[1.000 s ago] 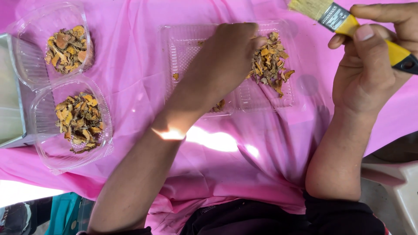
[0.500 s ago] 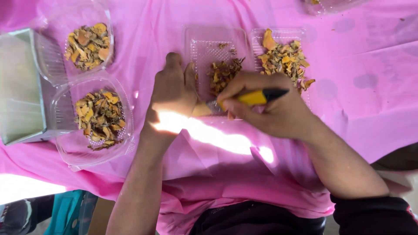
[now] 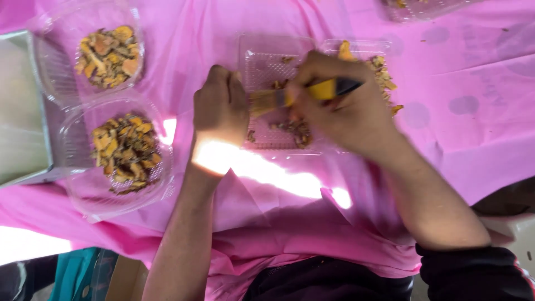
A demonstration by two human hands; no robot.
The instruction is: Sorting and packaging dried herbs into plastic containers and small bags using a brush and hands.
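**Ana:** Pink cloth (image 3: 446, 145) covers the whole table, creased and spotted, with sun falling in a bright patch near the front edge. What is in hand?

**Ben:** Sweeping. The right hand (image 3: 348, 114) is closed round a brush (image 3: 304, 93) with a yellow handle; its bristles point left and sit low over the left half of a clear hinged tray (image 3: 262, 58). The left hand (image 3: 220, 108) rests at that tray's left edge, fingers curled under. I can't tell whether it pinches the rim or only presses on it.

**Ana:** How would you do it well?

**Ben:** I'd judge short, light strokes best, all toward one side, so the chips (image 3: 292, 127) gather rather than scatter. The plastic looks thin and springy, so the left hand should keep it flat, or a hard flick could send bits onto the cloth. Some have already strayed past the tray's right rim.

**Ana:** Counts?

**Ben:** One brush. One hinged tray under the hands, two halves, the right half partly hidden by the right hand, with an orange-brown pile (image 3: 382, 72) showing. Two round clear tubs (image 3: 69, 120) at left, each holding a heap. One grey box (image 3: 22, 106) at the left border. One more clear container at the top edge, mostly cut off. The chips themselves are too many and too small to count.
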